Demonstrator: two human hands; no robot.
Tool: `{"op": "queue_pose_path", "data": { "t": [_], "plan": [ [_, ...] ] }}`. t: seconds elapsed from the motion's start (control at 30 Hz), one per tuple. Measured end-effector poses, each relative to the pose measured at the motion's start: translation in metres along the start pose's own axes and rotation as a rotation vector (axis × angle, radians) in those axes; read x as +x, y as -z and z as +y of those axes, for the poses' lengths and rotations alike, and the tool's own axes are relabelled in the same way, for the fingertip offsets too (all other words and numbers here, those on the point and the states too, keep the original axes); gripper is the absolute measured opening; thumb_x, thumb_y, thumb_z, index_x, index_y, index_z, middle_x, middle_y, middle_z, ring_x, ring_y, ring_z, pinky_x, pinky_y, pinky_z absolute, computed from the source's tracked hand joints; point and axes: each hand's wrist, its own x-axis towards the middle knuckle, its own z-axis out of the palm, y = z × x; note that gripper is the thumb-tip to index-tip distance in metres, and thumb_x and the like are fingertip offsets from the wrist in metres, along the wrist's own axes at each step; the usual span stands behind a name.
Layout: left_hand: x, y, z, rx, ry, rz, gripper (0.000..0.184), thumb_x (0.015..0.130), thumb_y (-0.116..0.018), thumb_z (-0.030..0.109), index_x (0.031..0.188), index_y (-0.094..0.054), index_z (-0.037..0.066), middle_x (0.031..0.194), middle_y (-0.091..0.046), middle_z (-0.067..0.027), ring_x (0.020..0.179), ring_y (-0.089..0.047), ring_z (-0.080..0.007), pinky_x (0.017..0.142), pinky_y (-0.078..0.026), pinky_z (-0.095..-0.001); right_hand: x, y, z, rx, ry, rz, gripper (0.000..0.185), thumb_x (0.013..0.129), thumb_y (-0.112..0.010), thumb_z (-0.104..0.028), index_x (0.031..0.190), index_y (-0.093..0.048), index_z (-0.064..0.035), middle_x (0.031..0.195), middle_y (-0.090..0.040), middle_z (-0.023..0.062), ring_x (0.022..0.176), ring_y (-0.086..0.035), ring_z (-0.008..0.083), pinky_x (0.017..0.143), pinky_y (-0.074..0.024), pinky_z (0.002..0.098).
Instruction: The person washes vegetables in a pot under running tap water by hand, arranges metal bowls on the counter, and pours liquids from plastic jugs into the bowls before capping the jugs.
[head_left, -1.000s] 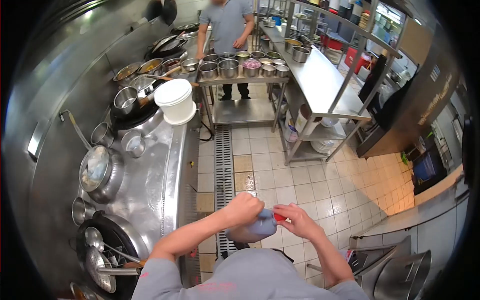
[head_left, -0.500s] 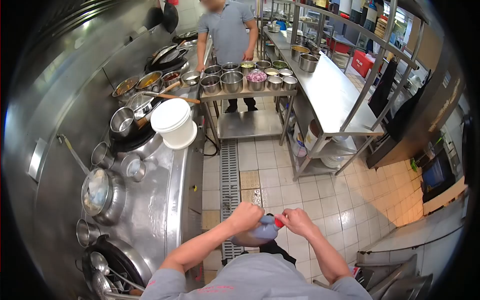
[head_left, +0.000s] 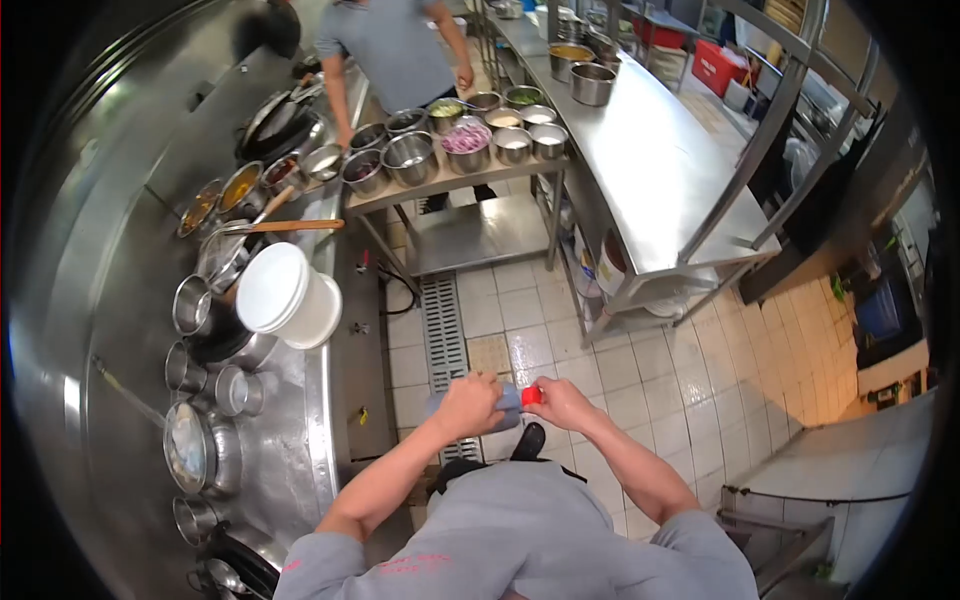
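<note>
Held in front of my body is a translucent, bluish-grey plastic jug [head_left: 506, 412], partly covered by my fingers. My left hand [head_left: 470, 404] is closed around its upper part. At the jug's mouth end, the fingers of my right hand [head_left: 562, 405] pinch a red cap [head_left: 532, 396]. Whether the cap is still seated on the mouth or just off it, I cannot tell. What the jug contains is not clear from here.
Along the left runs a steel cooking counter [head_left: 300, 430] with pots and a lidded white bucket [head_left: 290, 295]. Ahead, a steel table [head_left: 450, 185] carries several pots of ingredients, with a co-worker [head_left: 385, 55] behind it. A long steel counter [head_left: 660, 160] stands to the right.
The jug and both hands have risen in view, and the jug lies more level. My right hand stays at the red cap. The view has tilted, and the co-worker appears further left.
</note>
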Motion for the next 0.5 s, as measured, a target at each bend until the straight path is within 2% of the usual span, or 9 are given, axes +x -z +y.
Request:
{"op": "queue_pose_path", "data": {
  "t": [0.07,0.1,0.2,0.3,0.4,0.5],
  "plan": [
    [0.019,0.002,-0.011,-0.005,-0.036,0.009,0.026,0.072,-0.072,0.023,0.085,-0.064,0.003,0.094,-0.059,-0.013,0.091,-0.061,-0.0337,0.071,-0.053,-0.0459,0.017,0.011,-0.002,-0.137,0.029,-0.018,0.036,0.081,-0.074,-0.03,0.098,-0.061,-0.0004,0.076,-0.066,0.0202,0.073,-0.065,0.0375,0.066,-0.0511,0.0429],
    [0.031,0.001,-0.02,-0.008,-0.032,0.02,0.025,0.071,-0.072,0.022,0.086,-0.065,0.003,0.094,-0.059,-0.0139,0.09,-0.062,-0.034,0.071,-0.053,-0.0459,0.025,0.013,0.007,-0.132,0.093,0.024,0.034,0.083,-0.073,-0.027,0.1,-0.061,-0.0003,0.072,-0.066,0.0158,0.065,-0.067,0.0293,0.058,-0.0523,0.0384],
    [0.065,0.011,-0.037,-0.032,0.055,-0.018,0.025,0.074,-0.071,0.019,0.092,-0.066,0.002,0.099,-0.06,-0.0174,0.089,-0.064,-0.0357,0.072,-0.054,-0.0465,0.052,0.038,0.016,0.445,-0.235,-0.087,0.033,0.086,-0.071,-0.027,0.104,-0.062,-0.0006,0.07,-0.064,0.0106,0.058,-0.065,0.0202,0.052,-0.0521,0.0337],
    [0.102,0.017,-0.049,-0.102,0.176,-0.097,0.028,0.077,-0.07,0.021,0.097,-0.064,0.002,0.101,-0.059,-0.0214,0.089,-0.064,-0.0387,0.074,-0.053,-0.0484,0.082,0.047,0.036,0.681,-0.356,-0.031,0.032,0.088,-0.069,-0.027,0.104,-0.063,-0.0007,0.069,-0.063,0.0074,0.054,-0.062,0.0131,0.047,-0.0505,0.029],
    [0.144,-0.007,-0.076,-0.185,0.164,-0.136,0.031,0.079,-0.07,0.024,0.1,-0.061,0.003,0.103,-0.058,-0.0252,0.087,-0.064,-0.0419,0.075,-0.053,-0.0507,0.116,0.063,0.05,0.422,-0.371,0.027,0.03,0.086,-0.07,-0.024,0.102,-0.063,0.0,0.071,-0.065,0.0116,0.058,-0.065,0.021,0.052,-0.0521,0.032],
    [0.194,-0.012,-0.11,-0.223,0.068,-0.164,0.029,0.076,-0.071,0.02,0.1,-0.063,0.004,0.105,-0.057,-0.0254,0.087,-0.064,-0.0417,0.077,-0.053,-0.0493,0.147,0.068,0.084,0.012,-0.093,0.18,0.031,0.083,-0.071,-0.022,0.103,-0.061,-0.0001,0.074,-0.066,0.0162,0.066,-0.067,0.0316,0.06,-0.0536,0.0363]
  ]
}}
